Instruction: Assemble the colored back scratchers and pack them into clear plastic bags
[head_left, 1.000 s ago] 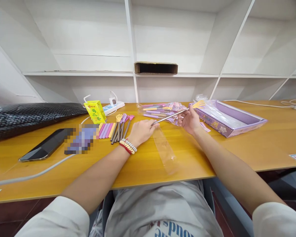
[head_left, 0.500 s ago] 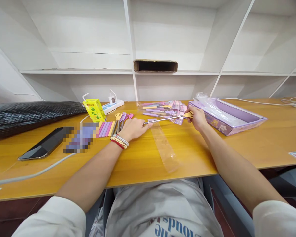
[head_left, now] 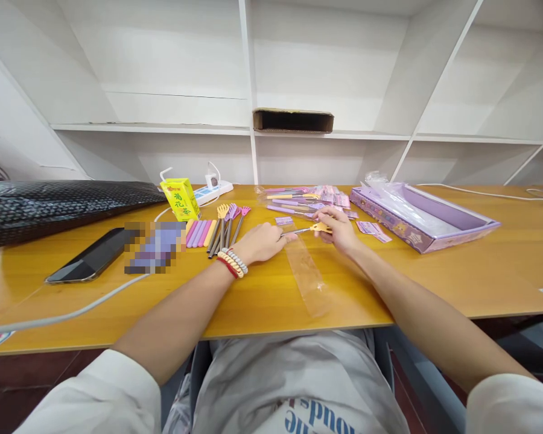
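Note:
My left hand (head_left: 263,242) is closed around one end of a metal telescopic rod, and my right hand (head_left: 337,229) pinches the yellow hand-shaped head of this back scratcher (head_left: 320,227). A short stretch of rod shows between the hands, over the table. Below it lies a clear plastic sleeve (head_left: 306,277), flat on the wood. Left of my left hand are several back scratcher rods (head_left: 230,228) with yellow, purple and pink heads, beside a row of coloured handles (head_left: 200,233). Beyond my hands, several back scratchers in plastic packaging (head_left: 294,202) lie in a pile.
At the right rests a purple open box (head_left: 452,235) with clear plastic inside. Small printed cards (head_left: 373,230) lie near it. A yellow drink carton (head_left: 181,200), a power strip (head_left: 215,191), a black phone (head_left: 88,256) and a black wrapped bundle (head_left: 63,208) occupy the left side.
My right hand has come left toward my left hand, and the visible rod between them is much shorter. Printed cards once behind my right hand now show. The view has shifted slightly.

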`<action>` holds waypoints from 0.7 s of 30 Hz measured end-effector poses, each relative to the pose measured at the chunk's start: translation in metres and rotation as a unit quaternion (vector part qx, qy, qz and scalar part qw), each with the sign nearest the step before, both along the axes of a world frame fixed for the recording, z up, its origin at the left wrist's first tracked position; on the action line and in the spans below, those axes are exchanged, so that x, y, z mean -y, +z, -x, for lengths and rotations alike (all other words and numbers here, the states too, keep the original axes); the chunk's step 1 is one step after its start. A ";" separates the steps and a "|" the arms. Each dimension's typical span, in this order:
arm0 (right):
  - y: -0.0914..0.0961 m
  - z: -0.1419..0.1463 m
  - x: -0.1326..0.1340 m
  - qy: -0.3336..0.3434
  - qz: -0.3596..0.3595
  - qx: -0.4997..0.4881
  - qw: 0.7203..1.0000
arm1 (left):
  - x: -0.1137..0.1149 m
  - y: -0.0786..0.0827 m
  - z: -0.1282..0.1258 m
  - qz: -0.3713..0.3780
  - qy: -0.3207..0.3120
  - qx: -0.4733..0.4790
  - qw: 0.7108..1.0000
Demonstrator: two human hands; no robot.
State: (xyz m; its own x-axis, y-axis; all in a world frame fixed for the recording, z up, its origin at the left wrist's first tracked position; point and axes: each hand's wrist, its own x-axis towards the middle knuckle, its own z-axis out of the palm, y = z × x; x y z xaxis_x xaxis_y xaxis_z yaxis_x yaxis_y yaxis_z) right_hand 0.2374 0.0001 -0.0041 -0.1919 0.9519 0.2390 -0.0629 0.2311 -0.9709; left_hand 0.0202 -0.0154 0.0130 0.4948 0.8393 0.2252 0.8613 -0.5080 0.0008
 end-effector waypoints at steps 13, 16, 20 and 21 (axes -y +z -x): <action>-0.002 0.002 0.001 -0.055 -0.142 0.221 0.963 | 0.010 -0.003 -0.015 -0.026 -0.072 0.033 0.997; -0.005 0.002 -0.002 -0.069 -0.167 0.212 0.960 | 0.008 -0.001 -0.014 -0.052 -0.071 0.049 0.995; -0.008 -0.003 -0.009 -0.085 -0.162 0.214 0.960 | -0.003 0.006 -0.003 -0.090 0.049 0.065 0.993; -0.009 -0.005 -0.010 -0.087 -0.160 0.221 0.958 | -0.007 0.008 0.002 -0.095 0.085 0.067 0.990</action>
State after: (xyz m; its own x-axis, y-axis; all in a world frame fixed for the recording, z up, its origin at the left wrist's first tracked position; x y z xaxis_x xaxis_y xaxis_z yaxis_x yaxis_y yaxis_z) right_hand 0.2425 0.0104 -0.0130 -0.1863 0.8705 0.4556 0.4043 0.4905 -0.7720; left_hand 0.0182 -0.0086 0.0211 0.3046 0.8439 0.4415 0.9332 -0.3572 0.0389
